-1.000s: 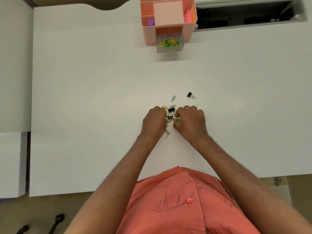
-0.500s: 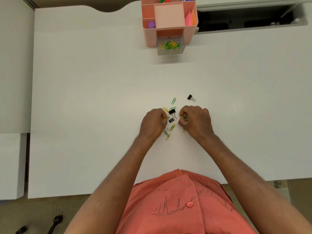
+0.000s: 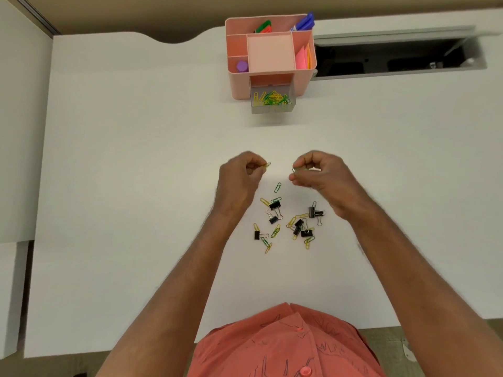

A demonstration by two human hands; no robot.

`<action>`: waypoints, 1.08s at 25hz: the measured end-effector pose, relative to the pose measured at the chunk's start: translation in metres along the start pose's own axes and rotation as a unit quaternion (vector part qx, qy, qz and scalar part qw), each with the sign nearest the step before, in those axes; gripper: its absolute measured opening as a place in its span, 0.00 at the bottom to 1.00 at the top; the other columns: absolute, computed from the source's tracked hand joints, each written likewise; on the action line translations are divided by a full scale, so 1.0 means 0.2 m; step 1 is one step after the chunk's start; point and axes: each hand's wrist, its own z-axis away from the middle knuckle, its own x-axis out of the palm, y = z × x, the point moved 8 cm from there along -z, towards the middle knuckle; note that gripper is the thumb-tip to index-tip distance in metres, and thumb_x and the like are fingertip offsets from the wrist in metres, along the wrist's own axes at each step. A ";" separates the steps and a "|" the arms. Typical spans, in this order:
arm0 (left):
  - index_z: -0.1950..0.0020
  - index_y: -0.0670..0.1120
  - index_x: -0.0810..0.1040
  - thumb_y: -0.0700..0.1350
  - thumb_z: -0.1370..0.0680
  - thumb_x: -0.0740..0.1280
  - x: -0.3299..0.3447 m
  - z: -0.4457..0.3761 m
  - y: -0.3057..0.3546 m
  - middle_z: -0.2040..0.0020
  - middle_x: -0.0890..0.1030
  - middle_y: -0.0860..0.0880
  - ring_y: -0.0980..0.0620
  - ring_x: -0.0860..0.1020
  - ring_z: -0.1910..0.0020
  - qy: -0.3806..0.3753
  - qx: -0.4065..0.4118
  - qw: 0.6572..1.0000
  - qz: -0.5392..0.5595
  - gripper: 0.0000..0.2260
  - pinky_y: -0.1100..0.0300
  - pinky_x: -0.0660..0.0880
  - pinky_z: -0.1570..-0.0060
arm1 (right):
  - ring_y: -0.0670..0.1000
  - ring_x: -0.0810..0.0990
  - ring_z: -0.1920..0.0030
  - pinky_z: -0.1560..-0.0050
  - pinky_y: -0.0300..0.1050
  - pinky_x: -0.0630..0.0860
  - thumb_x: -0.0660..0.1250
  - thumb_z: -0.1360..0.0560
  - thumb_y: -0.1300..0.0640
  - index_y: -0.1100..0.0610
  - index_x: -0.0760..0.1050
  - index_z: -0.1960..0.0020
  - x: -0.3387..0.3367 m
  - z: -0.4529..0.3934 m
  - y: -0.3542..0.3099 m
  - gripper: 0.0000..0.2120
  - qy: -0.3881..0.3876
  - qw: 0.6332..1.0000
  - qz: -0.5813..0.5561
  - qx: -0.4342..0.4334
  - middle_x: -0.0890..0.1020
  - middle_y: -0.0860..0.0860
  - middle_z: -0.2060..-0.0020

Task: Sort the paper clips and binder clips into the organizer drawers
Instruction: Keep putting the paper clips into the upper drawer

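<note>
I had lifted both hands off the pile: my left hand [image 3: 239,176] pinched a yellow wire paper clip [image 3: 267,165], my right hand [image 3: 319,172] a green one [image 3: 299,169], bound for the clear drawer [image 3: 273,100] at upper centre; black binder clips [image 3: 275,205] lay below.

White desk [image 3: 136,159], open cable hatch [image 3: 394,59]

— Which colours are seen on the white tabletop [image 3: 136,186]?
— Black binder clips [image 3: 275,205] are mixed with yellow and green paper clips [image 3: 277,187].
— And toward the far edge?
— A pink organizer [image 3: 239,85] is seen, its grey drawer [image 3: 272,108] filled with yellow and green clips.
</note>
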 end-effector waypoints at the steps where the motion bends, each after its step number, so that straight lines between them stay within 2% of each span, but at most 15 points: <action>1: 0.53 0.47 0.84 0.39 0.23 0.73 -0.03 -0.07 0.07 0.58 0.84 0.55 0.64 0.80 0.60 0.016 0.025 1.000 0.002 0.04 0.75 0.74 0.58 | 0.55 0.85 0.52 0.43 0.49 0.82 0.75 0.28 0.67 0.56 0.81 0.54 -0.01 -0.04 -0.08 0.08 -0.005 1.000 -0.006 -0.015 0.80 0.55 0.55; 4: 0.52 0.45 0.85 0.37 0.24 0.72 -0.10 -0.31 0.29 0.57 0.84 0.54 0.63 0.80 0.60 0.070 0.110 0.991 -0.027 0.05 0.74 0.74 0.56 | 0.57 0.85 0.52 0.44 0.48 0.83 0.73 0.26 0.69 0.59 0.80 0.53 -0.03 -0.19 -0.33 0.07 -0.001 0.998 0.009 -0.061 0.80 0.58 0.55; 7: 0.51 0.45 0.85 0.36 0.24 0.70 -0.10 -0.56 0.46 0.55 0.85 0.52 0.57 0.82 0.56 0.091 0.176 0.975 -0.099 0.07 0.63 0.80 0.52 | 0.57 0.85 0.50 0.46 0.48 0.84 0.73 0.27 0.69 0.59 0.81 0.53 -0.05 -0.36 -0.50 0.08 0.018 0.992 0.071 -0.098 0.82 0.57 0.54; 9: 0.50 0.45 0.85 0.35 0.24 0.67 -0.05 -0.69 0.49 0.53 0.85 0.49 0.53 0.82 0.53 0.074 0.185 0.967 -0.158 0.09 0.56 0.81 0.50 | 0.54 0.85 0.49 0.46 0.50 0.84 0.74 0.29 0.67 0.56 0.82 0.54 -0.06 -0.47 -0.57 0.08 0.048 0.976 0.168 -0.128 0.83 0.52 0.54; 12: 0.50 0.44 0.85 0.35 0.25 0.64 0.01 -0.80 0.46 0.53 0.85 0.46 0.49 0.81 0.53 0.056 0.182 0.957 -0.216 0.11 0.51 0.81 0.51 | 0.49 0.82 0.48 0.47 0.48 0.82 0.72 0.27 0.65 0.52 0.83 0.55 -0.04 -0.62 -0.64 0.08 0.086 0.928 0.326 -0.157 0.83 0.48 0.53; 16: 0.49 0.44 0.85 0.36 0.23 0.63 -0.01 -0.76 0.40 0.52 0.84 0.46 0.48 0.81 0.53 0.090 0.206 0.953 -0.203 0.11 0.51 0.79 0.53 | 0.54 0.81 0.46 0.42 0.53 0.79 0.68 0.27 0.69 0.54 0.84 0.52 0.05 -0.73 -0.68 0.12 0.083 0.862 0.459 -0.197 0.84 0.52 0.50; 19: 0.49 0.44 0.82 0.36 0.22 0.65 -0.06 -0.62 0.33 0.52 0.82 0.47 0.49 0.79 0.54 0.120 0.225 0.957 -0.138 0.08 0.58 0.75 0.54 | 0.55 0.81 0.48 0.47 0.52 0.80 0.65 0.26 0.70 0.55 0.83 0.49 0.10 -0.76 -0.66 0.15 0.074 0.839 0.498 -0.207 0.84 0.53 0.49; 21: 0.47 0.45 0.82 0.37 0.21 0.66 -0.04 -0.52 0.22 0.50 0.81 0.48 0.49 0.79 0.53 0.111 0.205 0.966 -0.117 0.07 0.58 0.76 0.52 | 0.54 0.81 0.48 0.47 0.53 0.80 0.63 0.25 0.70 0.55 0.83 0.47 0.11 -0.76 -0.66 0.15 0.083 0.838 0.488 -0.229 0.84 0.53 0.49; 23: 0.45 0.46 0.81 0.38 0.21 0.67 0.02 -0.41 0.11 0.49 0.80 0.49 0.49 0.79 0.52 0.079 0.167 0.976 -0.118 0.07 0.56 0.76 0.50 | 0.52 0.82 0.48 0.45 0.50 0.80 0.61 0.24 0.69 0.56 0.83 0.46 0.07 -0.71 -0.67 0.15 0.109 0.862 0.434 -0.240 0.85 0.52 0.49; 27: 0.39 0.49 0.79 0.46 0.21 0.70 0.19 -0.21 -0.06 0.46 0.80 0.50 0.49 0.76 0.45 -0.044 0.105 0.976 -0.183 0.11 0.55 0.75 0.45 | 0.46 0.82 0.55 0.50 0.42 0.79 0.61 0.25 0.67 0.56 0.83 0.50 -0.04 -0.46 -0.55 0.13 0.162 0.910 0.292 -0.245 0.84 0.47 0.56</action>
